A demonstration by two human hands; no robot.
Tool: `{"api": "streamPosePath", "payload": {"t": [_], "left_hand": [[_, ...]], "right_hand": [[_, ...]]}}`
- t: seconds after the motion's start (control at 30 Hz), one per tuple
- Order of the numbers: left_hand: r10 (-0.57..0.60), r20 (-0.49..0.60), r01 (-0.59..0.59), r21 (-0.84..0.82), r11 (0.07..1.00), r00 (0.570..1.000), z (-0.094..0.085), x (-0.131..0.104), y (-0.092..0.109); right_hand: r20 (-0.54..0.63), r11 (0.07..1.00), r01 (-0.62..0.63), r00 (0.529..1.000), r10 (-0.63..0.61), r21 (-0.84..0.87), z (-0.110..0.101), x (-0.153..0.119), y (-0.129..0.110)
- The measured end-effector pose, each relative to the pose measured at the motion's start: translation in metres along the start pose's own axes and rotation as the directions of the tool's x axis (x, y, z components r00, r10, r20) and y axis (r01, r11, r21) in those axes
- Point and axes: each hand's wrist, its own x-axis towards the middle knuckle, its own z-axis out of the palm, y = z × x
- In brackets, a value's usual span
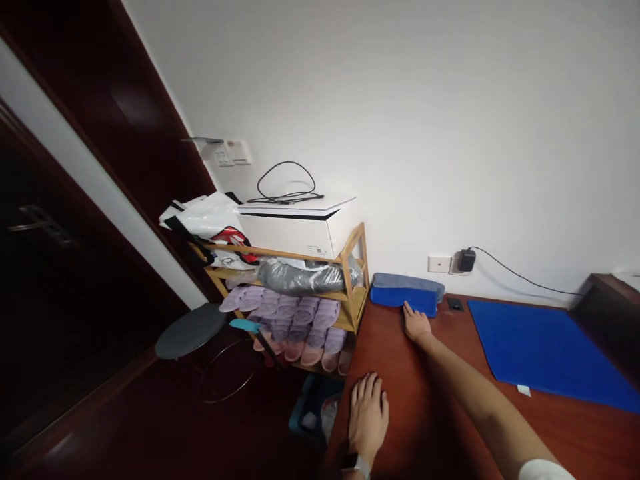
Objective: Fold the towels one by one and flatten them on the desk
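Note:
My right hand [417, 325] reaches to the back of the reddish-brown desk [400, 373]. Its fingertips touch the front edge of a folded blue cloth [405, 297], and the fingers are stretched out. Behind that cloth lies a folded grey-blue cloth [410, 281], against the wall. My left hand [369, 413] rests flat near the desk's left edge with its fingers extended, holding nothing. A larger blue cloth [545, 347] is spread flat on the right side of the desk, with a small white tag [523, 390] at its front edge.
Left of the desk stands a wooden rack [357, 287] with rows of slippers [300, 313], a white box [290, 230] and a black cable [287, 199]. A round stool [193, 330] is beside it. A black adapter [467, 260] is plugged into the wall.

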Motion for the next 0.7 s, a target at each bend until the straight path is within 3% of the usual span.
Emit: {"api": "streamPosePath", "payload": {"t": [0.13, 0.27, 0.33, 0.47, 0.53, 0.57, 0.63, 0.7], "left_hand": [[0.005, -0.008, -0.005, -0.031, 1.000, 1.000, -0.001, 0.001, 0.001], [0.027, -0.016, -0.029, -0.075, 0.997, 0.999, -0.003, 0.005, -0.002], [0.025, 0.000, -0.025, -0.136, 0.990, 1.000, -0.007, 0.007, -0.005], [-0.063, 0.056, 0.080, -0.379, 0.922, 0.996, -0.023, 0.010, 0.004], [-0.122, 0.130, 0.175, -0.592, 0.787, 0.984, -0.037, 0.012, 0.025], [-0.136, 0.176, 0.221, -0.711, 0.668, 0.975, -0.046, 0.014, 0.041], [-0.125, 0.253, 0.281, -0.900, 0.333, 0.959, -0.066, 0.022, 0.080], [-0.119, 0.281, 0.281, -0.960, -0.016, 0.952, -0.090, 0.032, 0.122]], "right_hand": [[-0.089, 0.999, 0.028, 0.996, -0.030, -0.032, -0.055, -0.015, 0.009], [-0.231, 0.994, 0.097, 0.967, -0.104, -0.043, -0.152, -0.040, 0.027], [-0.387, 0.985, 0.173, 0.907, -0.165, -0.016, -0.211, -0.063, 0.037], [-0.709, 0.959, 0.280, 0.684, -0.169, 0.042, -0.324, -0.126, 0.060], [-0.785, 0.950, 0.309, 0.597, -0.162, 0.039, -0.367, -0.161, 0.070], [-0.806, 0.947, 0.321, 0.567, -0.169, 0.028, -0.382, -0.178, 0.074], [-0.822, 0.942, 0.336, 0.534, -0.199, -0.010, -0.403, -0.208, 0.077], [-0.811, 0.939, 0.337, 0.529, -0.249, -0.069, -0.410, -0.233, 0.076]]}}
